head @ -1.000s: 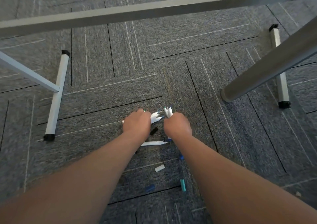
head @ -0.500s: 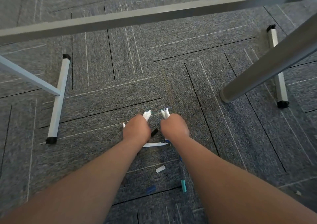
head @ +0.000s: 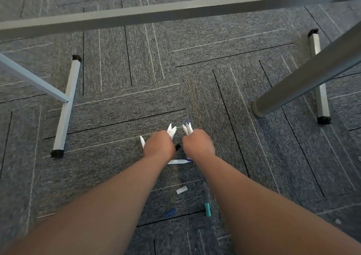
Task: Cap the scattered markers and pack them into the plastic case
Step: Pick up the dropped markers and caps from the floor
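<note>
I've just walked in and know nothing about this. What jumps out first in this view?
Two bare forearms reach to mid-floor, where the left hand and right hand each clutch a bunch of uncapped white markers, tips pointing away. Nearer the person, loose caps lie on the grey carpet: a white cap, a blue cap and a teal cap. A metal table frame spans the top.

Two bare forearms rise from the lower corners of the frame toward its centre, sleeveless, ending in the left hand point(head: 159, 144) and the right hand point(head: 198, 143), both without rings, watches or gloves.
</note>
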`<state>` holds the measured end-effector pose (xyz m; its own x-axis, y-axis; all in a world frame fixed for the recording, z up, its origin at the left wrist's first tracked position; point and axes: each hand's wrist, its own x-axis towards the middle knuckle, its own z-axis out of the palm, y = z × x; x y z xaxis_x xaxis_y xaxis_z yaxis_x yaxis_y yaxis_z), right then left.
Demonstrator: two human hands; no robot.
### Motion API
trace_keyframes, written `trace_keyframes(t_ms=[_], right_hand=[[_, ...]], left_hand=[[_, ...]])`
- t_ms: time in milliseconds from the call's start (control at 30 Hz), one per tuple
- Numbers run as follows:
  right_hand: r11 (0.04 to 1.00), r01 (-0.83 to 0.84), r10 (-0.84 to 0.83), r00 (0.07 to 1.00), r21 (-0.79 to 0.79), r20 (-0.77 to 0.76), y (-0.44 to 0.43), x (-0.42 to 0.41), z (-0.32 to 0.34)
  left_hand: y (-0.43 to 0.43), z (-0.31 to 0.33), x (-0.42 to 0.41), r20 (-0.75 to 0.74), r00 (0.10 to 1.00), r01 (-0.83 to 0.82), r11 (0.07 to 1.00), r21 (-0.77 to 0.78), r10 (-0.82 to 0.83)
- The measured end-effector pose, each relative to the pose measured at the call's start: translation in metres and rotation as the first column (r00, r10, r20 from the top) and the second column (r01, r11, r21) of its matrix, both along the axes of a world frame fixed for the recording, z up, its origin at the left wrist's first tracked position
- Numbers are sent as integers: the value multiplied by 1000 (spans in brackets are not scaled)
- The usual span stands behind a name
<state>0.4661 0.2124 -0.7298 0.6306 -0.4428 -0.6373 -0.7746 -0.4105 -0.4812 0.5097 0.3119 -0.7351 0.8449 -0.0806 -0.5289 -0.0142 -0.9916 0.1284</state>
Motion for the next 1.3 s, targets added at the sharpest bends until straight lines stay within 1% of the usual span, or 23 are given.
trace_keyframes(t_ms=[167,300,467,533,600,700,767,867,900,933,967,1033,1067,1100,1167,1200,1233,1300], right_hand=[[1000,13,-14,999,-26,-38,10,-8,11],[999,30,-26,993,29,-113,35,-13,13],[998,56,-47,964,24,-263,61,-13,12],[989,119,-92,958,85,-270,69,-14,3],[968,207,-167,954,142,-250,76,-14,-2],[937,335,-297,913,99,-280,83,-11,-5],[915,393,-350,886,95,-304,87,-10,-10],[873,484,-439,837,68,-327,93,-13,-17],[855,514,-469,827,77,-308,93,-14,-17],[823,557,-511,812,111,-282,92,-14,-19],[753,636,-587,766,171,-262,92,-13,-15],[729,659,-609,747,182,-267,91,-15,-11],[685,700,-651,713,202,-261,91,-16,-15],[706,668,-618,743,234,-256,92,-17,-15],[720,646,-591,762,253,-263,93,-19,-16],[741,622,-569,782,252,-256,92,-19,-14],[787,571,-519,817,232,-249,91,-20,-12],[874,474,-441,866,105,-235,90,-24,-4]], left_hand=[[15,13,0,18,997,-68,995,-71,69],[39,24,2,-4,986,-165,981,-100,166],[68,25,5,-2,971,-237,970,-58,237],[77,17,8,-6,962,-271,961,-48,271],[82,9,9,-11,951,-309,950,-40,309],[87,-1,10,-20,933,-359,933,-18,359],[86,-6,9,-20,939,-343,939,2,343],[81,-13,6,-26,944,-331,944,-11,330],[79,-13,6,-25,942,-335,942,-15,335],[76,-14,6,-25,940,-341,940,-15,341],[74,-14,6,-23,940,-342,940,-11,342],[71,-15,5,-19,944,-329,944,-4,329],[69,-16,5,-18,946,-323,946,-6,323],[69,-15,4,-12,947,-321,947,-11,321],[69,-11,4,-6,944,-329,944,-29,329],[70,-8,3,-3,943,-333,942,-46,334],[71,-4,2,1,942,-335,940,-65,335],[77,6,2,7,945,-325,941,-93,327]])
